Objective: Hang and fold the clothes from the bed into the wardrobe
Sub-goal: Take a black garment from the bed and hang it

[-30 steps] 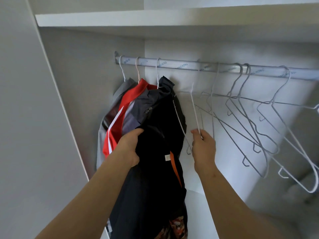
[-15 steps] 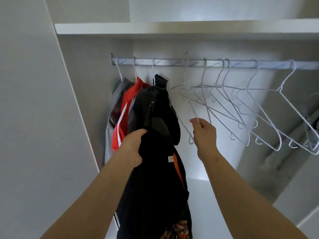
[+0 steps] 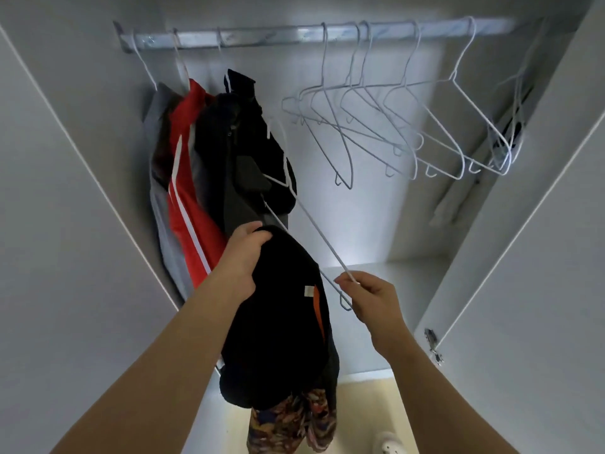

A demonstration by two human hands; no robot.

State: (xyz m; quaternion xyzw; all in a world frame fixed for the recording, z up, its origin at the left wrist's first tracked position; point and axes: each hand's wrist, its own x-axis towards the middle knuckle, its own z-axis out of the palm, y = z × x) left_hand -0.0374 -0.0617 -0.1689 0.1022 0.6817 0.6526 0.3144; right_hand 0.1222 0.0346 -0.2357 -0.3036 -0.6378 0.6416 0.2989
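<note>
While the left hand [image 3: 244, 257] grips the bunched top of a black garment [image 3: 278, 322] hanging below the rail's [image 3: 262, 36] left end, the right hand [image 3: 370, 296] pinches the lower tip of a white wire hanger [image 3: 314, 224] just right of it. Hanger is off the rail, long axis slanting up-left past the left hand toward the hung jackets [image 3: 190, 178]. Judged: it feeds into the garment from the right.

Three hung garments [image 3: 186, 191], one held garment [image 3: 278, 322], perhaps six bare hangers [image 3: 435, 126], one loose hanger [image 3: 316, 231], two hands [image 3: 242, 262]
</note>
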